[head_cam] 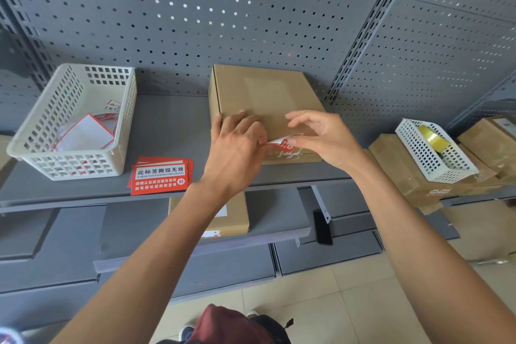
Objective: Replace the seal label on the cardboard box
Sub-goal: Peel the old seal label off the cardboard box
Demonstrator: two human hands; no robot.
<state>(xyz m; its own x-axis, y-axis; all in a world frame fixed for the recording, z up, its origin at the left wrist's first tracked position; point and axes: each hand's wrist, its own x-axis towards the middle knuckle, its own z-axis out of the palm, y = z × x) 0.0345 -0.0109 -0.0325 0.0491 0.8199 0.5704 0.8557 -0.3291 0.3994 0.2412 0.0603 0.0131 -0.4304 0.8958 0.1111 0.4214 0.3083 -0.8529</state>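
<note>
Seal label (283,143), a red-and-white paper sticker, sits at the centre of the frame on the near top edge of the flat brown cardboard box (265,100), folding down onto the box's front face. Its long axis runs left to right along that edge, and its left end is lifted clear of the cardboard. The right hand (321,137) is the nearer one: thumb and forefinger are pinched shut on the raised part of the label, the other fingers fanned loose above it. The left hand (237,145) lies just left of the label, fingers curled and pressed against the box's top and left corner, apparently steadying it (whether its fingertips also touch the sticker I cannot tell). Peeling likely goes rightward along the edge. A stack of fresh red rectangular labels (160,176) waits lower left on the grey metal shelf (173,131), beside the white perforated plastic basket (75,123).
</note>
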